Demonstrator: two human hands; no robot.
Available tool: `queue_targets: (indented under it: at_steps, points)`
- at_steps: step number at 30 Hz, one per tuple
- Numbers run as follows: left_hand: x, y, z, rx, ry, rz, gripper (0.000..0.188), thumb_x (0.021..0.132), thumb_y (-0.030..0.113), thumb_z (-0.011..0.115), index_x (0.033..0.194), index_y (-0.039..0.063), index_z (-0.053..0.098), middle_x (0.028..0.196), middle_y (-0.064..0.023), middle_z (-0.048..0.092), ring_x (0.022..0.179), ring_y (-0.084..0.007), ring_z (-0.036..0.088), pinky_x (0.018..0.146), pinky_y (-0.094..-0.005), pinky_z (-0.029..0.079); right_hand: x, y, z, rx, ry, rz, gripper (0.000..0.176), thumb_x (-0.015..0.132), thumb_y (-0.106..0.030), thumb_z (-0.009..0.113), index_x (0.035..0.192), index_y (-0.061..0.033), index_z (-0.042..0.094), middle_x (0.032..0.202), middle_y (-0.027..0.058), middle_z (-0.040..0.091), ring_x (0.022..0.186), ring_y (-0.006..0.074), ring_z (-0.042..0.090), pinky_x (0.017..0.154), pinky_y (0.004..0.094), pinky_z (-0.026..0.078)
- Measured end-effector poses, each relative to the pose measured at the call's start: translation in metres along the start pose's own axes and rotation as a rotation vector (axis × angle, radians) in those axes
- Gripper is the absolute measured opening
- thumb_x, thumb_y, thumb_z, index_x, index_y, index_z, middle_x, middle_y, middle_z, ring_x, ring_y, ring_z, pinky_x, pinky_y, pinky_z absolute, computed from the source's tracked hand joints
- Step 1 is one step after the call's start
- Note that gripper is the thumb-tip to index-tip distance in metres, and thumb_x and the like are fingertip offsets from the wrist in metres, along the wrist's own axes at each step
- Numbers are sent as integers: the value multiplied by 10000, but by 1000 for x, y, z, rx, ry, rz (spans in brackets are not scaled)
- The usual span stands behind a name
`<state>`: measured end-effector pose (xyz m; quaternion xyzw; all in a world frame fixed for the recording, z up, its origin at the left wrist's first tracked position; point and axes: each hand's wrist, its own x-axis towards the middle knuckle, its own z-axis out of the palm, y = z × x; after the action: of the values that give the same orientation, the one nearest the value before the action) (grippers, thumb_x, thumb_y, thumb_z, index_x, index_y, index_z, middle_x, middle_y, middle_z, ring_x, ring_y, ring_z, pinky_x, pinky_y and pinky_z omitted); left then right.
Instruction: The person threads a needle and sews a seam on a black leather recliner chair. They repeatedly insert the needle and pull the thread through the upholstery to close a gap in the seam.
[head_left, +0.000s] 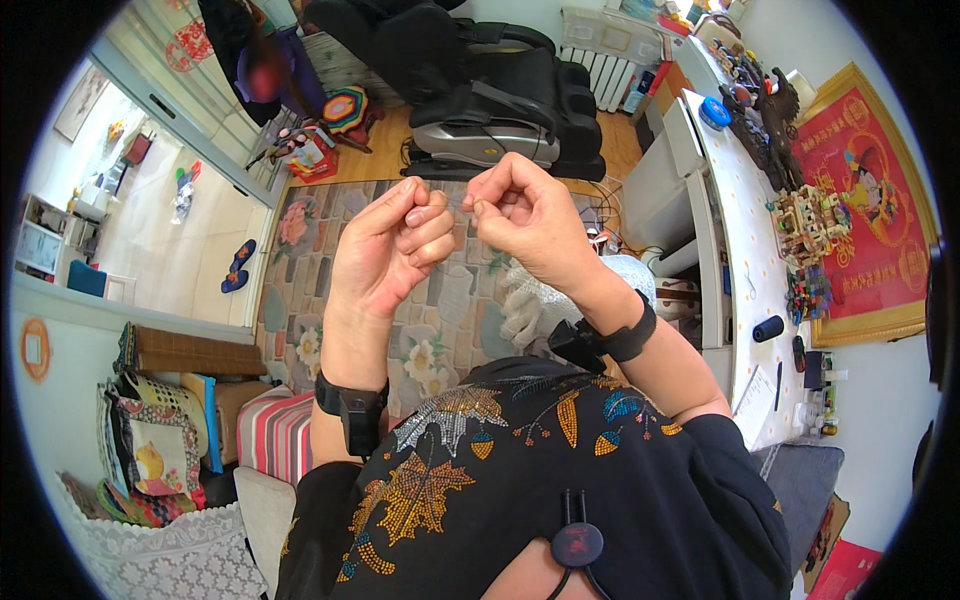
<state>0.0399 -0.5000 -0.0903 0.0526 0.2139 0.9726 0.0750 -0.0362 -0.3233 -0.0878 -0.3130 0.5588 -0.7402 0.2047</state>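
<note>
Both hands are raised in front of my chest, close together but apart. My left hand (401, 240) has its fingers curled, the thumb pressed against the side of the index finger. My right hand (525, 225) pinches with thumb and index finger, the other fingers curled behind. A very thin dark line, seemingly a thread, shows faintly in the gap between the fingertips; its ends are too fine to follow. Black straps with small devices sit around both wrists. A dark spool of thread (767, 328) lies on the white spotted tabletop at the right, away from both hands.
A long table (739, 225) along the right holds a pen (778, 384), a paper sheet (756, 397), a round blue container (715, 112) and models. Ahead stands a black massage chair (502, 90). White lace fabric (532, 300) lies beyond my right forearm, and cables trail on the floor.
</note>
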Motion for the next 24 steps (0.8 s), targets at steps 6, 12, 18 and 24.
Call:
queue_targets:
  at_steps: [6,12,18,24]
  points:
    - [-13,21,-16,97,54,17,189,1021,169,448,931,13,506,770,-16,397,582,-83,321,506,-219,285,17,8,20,51,-14,7,134,865,-8,641,883,-30,510,981,65,596,825,47,535,730,204,465]
    - [-29,40,-37,914,211,72,276,1028,266,449,1148,37,545,1029,-65,586,846,-131,547,753,-290,444,35,33,44,57,9,-48,149,873,-22,646,873,-36,498,967,59,581,785,48,523,689,196,463]
    - [-29,40,-44,1039,227,198,350,1035,273,433,1293,42,477,1135,-70,603,945,-151,591,864,-286,443,50,52,63,21,-7,17,143,858,26,619,870,-29,487,955,62,572,806,44,520,707,207,474]
    - [-16,55,-49,579,258,-32,118,1014,180,483,1029,63,477,719,21,440,534,-53,349,488,-229,278,71,59,58,-441,10,-153,149,819,41,621,849,-10,484,948,57,584,783,51,521,703,215,472]
